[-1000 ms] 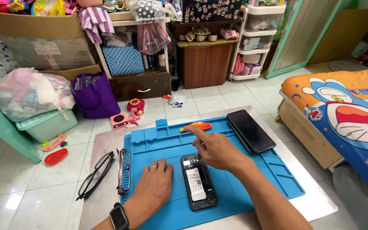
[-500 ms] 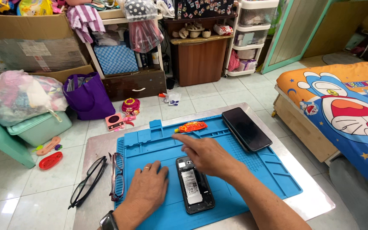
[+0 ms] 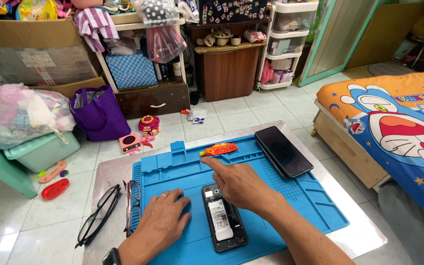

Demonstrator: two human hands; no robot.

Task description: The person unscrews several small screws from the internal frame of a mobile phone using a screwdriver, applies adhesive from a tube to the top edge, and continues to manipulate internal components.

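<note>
The left hand [image 3: 160,223] is laid flat on the blue mat [image 3: 290,196], fingers spread and holding nothing. At its 3 o'clock, the open phone [image 3: 223,223] is touched by the right hand [image 3: 241,184], fingers loosely apart; the grip is probably light. A black slab [image 3: 283,150] is seen at 1 o'clock on the desk [image 3: 364,235].

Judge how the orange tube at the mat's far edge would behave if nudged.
The orange tube looks small and flattened, so probably light and soft. Lying flat on the blue mat, it would likely slide, not roll.
</note>
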